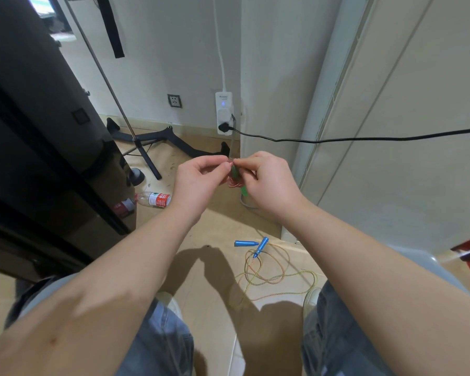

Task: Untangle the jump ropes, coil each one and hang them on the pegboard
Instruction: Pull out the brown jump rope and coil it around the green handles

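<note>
Both hands are raised in front of me. My left hand (201, 180) and my right hand (266, 183) meet at the fingertips and pinch a small coiled pink jump rope with green handles (238, 178). The coil and handles hang between the palms, mostly hidden by my fingers. A second jump rope (269, 270), with a multicoloured cord, lies in loose loops on the floor between my feet. Its two blue handles (251, 244) lie together at its far end. No pegboard is in view.
A black cabinet (38, 131) stands at the left, with a tripod stand (144, 142) beside it. A plastic bottle (154, 199) lies on the floor. A white power strip (224, 112) hangs on the wall, and a black cable (364, 138) stretches right. A door frame (337, 90) rises at the right.
</note>
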`<move>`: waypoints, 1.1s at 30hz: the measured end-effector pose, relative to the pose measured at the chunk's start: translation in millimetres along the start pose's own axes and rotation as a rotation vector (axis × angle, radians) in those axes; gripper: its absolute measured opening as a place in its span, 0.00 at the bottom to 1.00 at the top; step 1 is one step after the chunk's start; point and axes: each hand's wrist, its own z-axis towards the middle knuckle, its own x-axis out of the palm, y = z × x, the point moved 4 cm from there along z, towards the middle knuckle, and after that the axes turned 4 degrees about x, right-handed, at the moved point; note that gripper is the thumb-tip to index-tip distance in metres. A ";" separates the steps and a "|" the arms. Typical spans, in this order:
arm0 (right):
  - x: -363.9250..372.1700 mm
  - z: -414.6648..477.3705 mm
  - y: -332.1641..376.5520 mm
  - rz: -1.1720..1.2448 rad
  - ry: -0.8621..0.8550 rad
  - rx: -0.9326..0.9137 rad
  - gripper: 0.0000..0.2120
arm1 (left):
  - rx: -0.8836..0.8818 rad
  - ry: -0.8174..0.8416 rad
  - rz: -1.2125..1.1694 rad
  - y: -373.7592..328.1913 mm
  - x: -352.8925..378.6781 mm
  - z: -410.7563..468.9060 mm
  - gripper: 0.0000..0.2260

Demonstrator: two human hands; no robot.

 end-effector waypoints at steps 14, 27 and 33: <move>-10.0 0.9 -8.7 0.192 0.018 0.087 0.10 | -0.039 0.199 0.086 2.8 -3.6 3.7 0.03; 5.8 -0.7 -6.4 0.102 0.168 0.109 0.03 | -0.028 0.102 0.339 0.6 -2.4 6.2 0.09; 14.9 -0.4 -17.4 0.062 0.211 0.198 0.06 | 0.020 0.174 0.286 1.1 1.2 1.9 0.07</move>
